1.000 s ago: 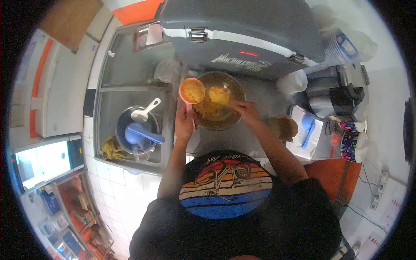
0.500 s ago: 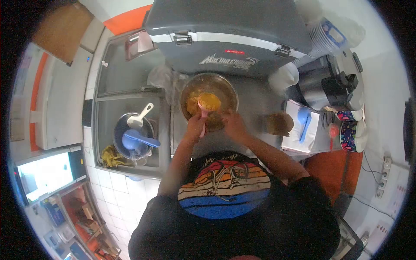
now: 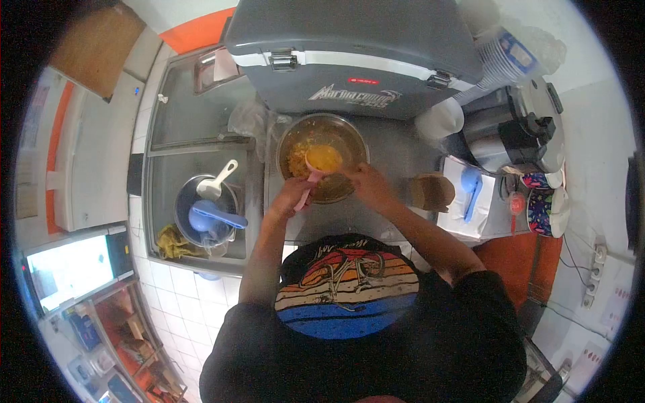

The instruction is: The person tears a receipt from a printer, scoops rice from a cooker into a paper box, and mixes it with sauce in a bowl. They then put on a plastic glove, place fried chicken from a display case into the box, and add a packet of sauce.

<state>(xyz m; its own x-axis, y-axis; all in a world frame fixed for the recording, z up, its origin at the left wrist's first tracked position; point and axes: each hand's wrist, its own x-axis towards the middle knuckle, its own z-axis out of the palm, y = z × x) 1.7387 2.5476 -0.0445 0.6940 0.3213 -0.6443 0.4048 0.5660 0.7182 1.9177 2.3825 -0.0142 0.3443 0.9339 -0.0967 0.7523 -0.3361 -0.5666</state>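
Note:
A metal mixing bowl stands on the steel counter in front of me, with yellow, rice-like food in it. My left hand is closed around the handle of a pink rice scoop at the bowl's near left. The scoop's head is over the bowl, filled with a rounded yellow mound. At the bowl's right rim is my right hand, its fingers pinched together beside the scoop's head. What they hold, if anything, is too small to make out.
A grey cooler box stands behind the bowl. Left, a sink holds a pot with white and blue scoops. On the right are a brown paper piece, a blue scoop on white paper, a rice cooker and stacked cups.
My left hand has shifted left and slightly up, tilting the scoop's handle further left. My right hand has moved slightly right and up. The yellow mound looks smoother and rounder.

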